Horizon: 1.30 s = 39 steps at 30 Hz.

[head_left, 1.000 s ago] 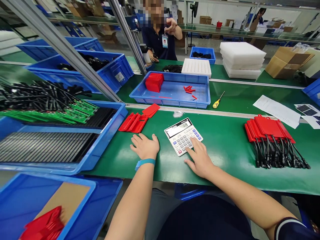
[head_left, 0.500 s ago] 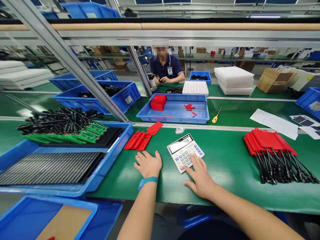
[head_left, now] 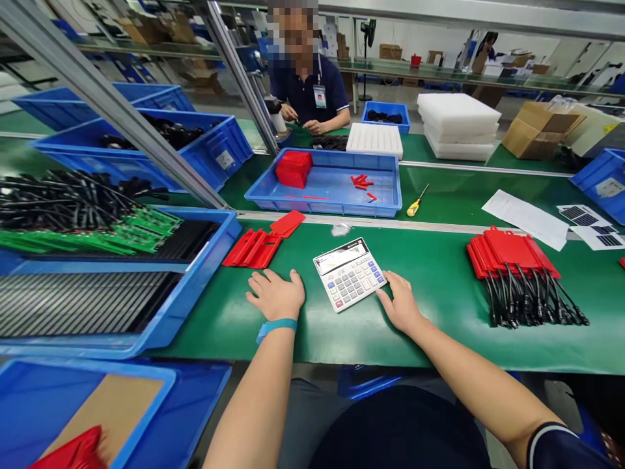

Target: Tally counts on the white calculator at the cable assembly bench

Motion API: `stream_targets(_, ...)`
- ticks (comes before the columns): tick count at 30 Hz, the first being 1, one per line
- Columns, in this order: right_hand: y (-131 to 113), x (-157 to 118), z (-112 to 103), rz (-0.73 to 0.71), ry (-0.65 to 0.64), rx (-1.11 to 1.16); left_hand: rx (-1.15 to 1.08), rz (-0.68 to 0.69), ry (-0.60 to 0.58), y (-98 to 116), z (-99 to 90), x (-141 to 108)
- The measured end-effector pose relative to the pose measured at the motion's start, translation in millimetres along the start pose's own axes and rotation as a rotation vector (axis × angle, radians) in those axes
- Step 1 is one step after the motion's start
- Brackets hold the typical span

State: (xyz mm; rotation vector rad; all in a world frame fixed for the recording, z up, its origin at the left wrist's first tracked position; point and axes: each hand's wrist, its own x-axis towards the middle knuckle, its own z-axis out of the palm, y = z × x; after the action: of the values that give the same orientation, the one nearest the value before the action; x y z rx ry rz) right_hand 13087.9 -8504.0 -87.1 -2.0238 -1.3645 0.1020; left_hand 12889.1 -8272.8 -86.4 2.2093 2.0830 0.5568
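A white desk calculator [head_left: 349, 275] lies tilted on the green work surface, its grey and blue keys facing me. At its right edge is my right hand [head_left: 401, 303], thumb and fingers apart, the tips touching or very close to the calculator's corner. My left hand [head_left: 277, 296], with a teal band at the wrist, lies flat with spread fingers to the left of the calculator. It holds nothing. Just beyond it are red plastic housings [head_left: 251, 249] and a flat red cover [head_left: 288, 223]. A small clear plastic scrap [head_left: 340, 229] sits behind the calculator.
Left stands a blue tray [head_left: 185, 299] with green circuit boards [head_left: 141, 231] on black cables. Red housings with black cables [head_left: 515, 254] lie at right. Farther back are a blue tray [head_left: 336, 207] with red parts, a yellow screwdriver [head_left: 414, 207], papers [head_left: 526, 218] and a seated co-worker [head_left: 310, 91].
My right hand has moved off the calculator's keys to its right edge. My left hand stays flat on the surface. The camera view has tilted downward.
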Motion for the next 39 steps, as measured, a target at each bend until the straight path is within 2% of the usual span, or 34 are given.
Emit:
stream_targets(11, -6, 4, 2, -0.019, -0.024, -0.054, -0.012, 0.002, 0.014, -3, 6.1, 1)
stream_targets(19, -40, 23, 0, -0.166, -0.113, -0.131, -0.016, -0.002, -0.001, -2, 2.1, 1)
stream_targets(24, -53, 34, 1, -0.175, -0.217, -0.164, -0.018, 0.004, 0.009, -3, 2.7, 2)
stream_targets(32, -59, 39, 11, -0.240, -0.151, -0.164, -0.020, -0.008, 0.003, -1, 1.7, 3)
stream_targets(39, -49, 36, 8, -0.196, -0.092, -0.154, -0.017, -0.003, 0.012, -2, 2.3, 2)
